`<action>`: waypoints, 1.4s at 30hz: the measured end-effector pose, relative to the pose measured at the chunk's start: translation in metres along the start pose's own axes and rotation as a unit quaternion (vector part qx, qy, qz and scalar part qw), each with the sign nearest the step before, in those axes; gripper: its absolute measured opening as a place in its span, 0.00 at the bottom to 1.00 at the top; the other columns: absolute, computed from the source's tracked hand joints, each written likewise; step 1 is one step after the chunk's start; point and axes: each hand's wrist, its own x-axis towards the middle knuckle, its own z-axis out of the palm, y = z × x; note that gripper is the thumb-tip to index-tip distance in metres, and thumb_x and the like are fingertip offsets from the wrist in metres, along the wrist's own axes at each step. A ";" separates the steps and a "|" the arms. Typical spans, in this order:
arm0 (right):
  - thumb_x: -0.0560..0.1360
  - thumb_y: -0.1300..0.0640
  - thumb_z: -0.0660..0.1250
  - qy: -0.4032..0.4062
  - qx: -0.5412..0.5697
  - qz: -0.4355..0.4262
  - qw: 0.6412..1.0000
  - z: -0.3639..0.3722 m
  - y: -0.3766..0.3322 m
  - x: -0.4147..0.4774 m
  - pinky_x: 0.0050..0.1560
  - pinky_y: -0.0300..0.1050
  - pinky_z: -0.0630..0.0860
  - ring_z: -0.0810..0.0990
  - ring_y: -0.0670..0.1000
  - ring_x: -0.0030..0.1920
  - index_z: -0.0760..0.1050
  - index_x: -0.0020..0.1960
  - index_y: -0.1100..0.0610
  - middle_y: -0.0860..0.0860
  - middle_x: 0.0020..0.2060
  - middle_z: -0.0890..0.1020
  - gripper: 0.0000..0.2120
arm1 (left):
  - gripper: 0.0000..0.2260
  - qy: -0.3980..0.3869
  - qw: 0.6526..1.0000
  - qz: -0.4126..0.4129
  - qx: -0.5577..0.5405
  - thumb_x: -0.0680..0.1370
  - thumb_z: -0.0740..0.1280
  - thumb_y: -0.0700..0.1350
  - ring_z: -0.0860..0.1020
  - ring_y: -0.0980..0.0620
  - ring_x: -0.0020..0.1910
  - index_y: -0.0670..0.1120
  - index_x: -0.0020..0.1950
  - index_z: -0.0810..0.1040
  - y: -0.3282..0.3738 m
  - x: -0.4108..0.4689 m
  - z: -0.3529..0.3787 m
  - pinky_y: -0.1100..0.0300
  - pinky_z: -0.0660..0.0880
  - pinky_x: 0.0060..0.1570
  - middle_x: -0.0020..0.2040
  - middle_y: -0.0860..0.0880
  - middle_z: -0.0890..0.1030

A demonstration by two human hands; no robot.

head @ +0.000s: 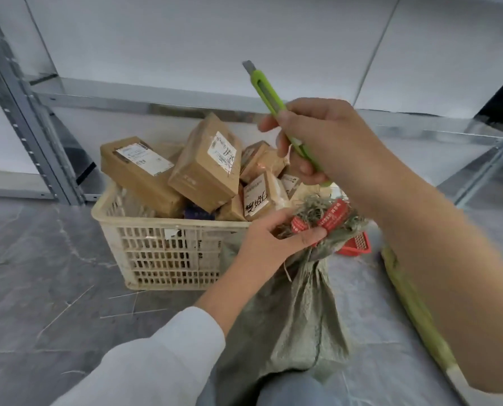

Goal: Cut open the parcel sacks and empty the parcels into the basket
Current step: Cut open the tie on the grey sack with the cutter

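Sack-opening stage, read for hazard. Green woven sack (300,312) is standing on the floor (39,259) just beyond a denim knee, its bunched neck bound with red seal tags (332,216). Fingers of the left hand (270,238) are sitting right at that binding, so a blade slipping on the frayed weave is probably endangering them first. A deep stroke is also risking scored parcels inside the sack, though its contents are hidden. Farther back, the cream plastic basket (156,250) is touching the sack and is already heaped above its rim with cardboard parcels (206,165). More parcels tipped in are likely to be sliding off onto the floor.

Left hand is gripping the sack's neck, fingers curling around the gathered fabric and thumb pressing on the tags. Right hand (326,142) is hovering above it, closing tightly around a green utility knife (262,86). The exposed blade (248,65) is pointing up and away, well clear of the sack. Steel shelving (24,112) is standing behind the basket.
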 end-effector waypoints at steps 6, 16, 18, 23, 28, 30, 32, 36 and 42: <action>0.84 0.52 0.51 0.050 -0.046 0.040 0.997 -0.019 0.077 -0.020 0.24 0.47 0.75 0.76 0.54 0.23 0.69 0.43 0.59 0.57 0.35 0.81 0.16 | 0.10 0.105 0.994 -0.017 -0.040 0.66 0.77 0.55 0.78 0.74 0.44 0.70 0.43 0.81 -0.021 0.006 0.004 0.81 0.70 0.38 0.43 0.69 0.82; 0.82 0.43 0.50 0.132 -0.071 -0.067 0.986 0.019 0.123 -0.023 0.38 0.58 0.78 0.80 0.50 0.33 0.69 0.43 0.52 0.52 0.34 0.79 0.17 | 0.19 0.132 0.976 -0.072 -0.155 0.69 0.72 0.65 0.80 0.58 0.57 0.58 0.55 0.83 -0.033 0.000 -0.019 0.51 0.70 0.64 0.54 0.55 0.84; 0.80 0.40 0.51 0.122 -0.072 -0.064 0.988 0.016 0.118 -0.025 0.39 0.55 0.79 0.81 0.47 0.33 0.71 0.42 0.50 0.50 0.33 0.80 0.18 | 0.17 0.151 0.978 -0.055 -0.136 0.69 0.72 0.65 0.80 0.57 0.56 0.60 0.53 0.82 -0.032 0.000 -0.020 0.50 0.72 0.64 0.52 0.55 0.84; 0.80 0.40 0.52 0.120 -0.103 -0.065 0.985 0.008 0.121 -0.030 0.41 0.51 0.80 0.81 0.46 0.34 0.75 0.40 0.54 0.48 0.32 0.80 0.23 | 0.10 0.132 0.990 0.028 -0.040 0.76 0.68 0.57 0.74 0.61 0.37 0.56 0.53 0.74 -0.037 -0.001 -0.023 0.68 0.72 0.43 0.37 0.59 0.77; 0.81 0.41 0.52 0.130 -0.095 -0.038 0.986 0.010 0.121 -0.031 0.37 0.51 0.75 0.76 0.50 0.32 0.73 0.36 0.55 0.52 0.31 0.77 0.24 | 0.04 0.088 0.993 0.079 -0.013 0.81 0.63 0.46 0.75 0.61 0.40 0.53 0.54 0.75 -0.032 -0.003 -0.025 0.71 0.70 0.42 0.44 0.58 0.77; 0.81 0.41 0.52 0.125 -0.107 -0.036 0.986 0.014 0.122 -0.031 0.37 0.51 0.72 0.75 0.51 0.30 0.69 0.32 0.52 0.52 0.29 0.76 0.24 | 0.07 0.039 0.996 0.077 -0.020 0.82 0.61 0.45 0.79 0.56 0.49 0.52 0.56 0.78 -0.028 -0.005 -0.028 0.65 0.74 0.50 0.51 0.55 0.81; 0.81 0.41 0.53 0.123 -0.091 -0.033 0.988 0.018 0.124 -0.031 0.37 0.52 0.72 0.75 0.54 0.30 0.68 0.30 0.52 0.55 0.29 0.76 0.25 | 0.10 -0.015 0.997 0.050 -0.065 0.82 0.61 0.47 0.80 0.50 0.56 0.49 0.60 0.79 -0.025 -0.007 -0.031 0.59 0.76 0.53 0.56 0.49 0.82; 0.82 0.45 0.54 0.125 0.042 -0.009 0.991 0.021 0.127 -0.031 0.35 0.53 0.75 0.76 0.56 0.29 0.70 0.31 0.56 0.60 0.34 0.78 0.25 | 0.19 -0.027 0.999 0.000 -0.025 0.75 0.70 0.56 0.79 0.53 0.60 0.56 0.65 0.75 -0.025 -0.008 -0.035 0.52 0.74 0.61 0.59 0.53 0.82; 0.81 0.52 0.58 0.011 0.022 -0.038 0.999 0.007 0.129 -0.030 0.27 0.38 0.68 0.71 0.47 0.25 0.76 0.47 0.54 0.52 0.32 0.76 0.11 | 0.23 0.022 0.999 -0.011 -0.022 0.69 0.76 0.54 0.81 0.57 0.55 0.57 0.63 0.77 -0.036 -0.006 -0.040 0.60 0.77 0.53 0.55 0.55 0.84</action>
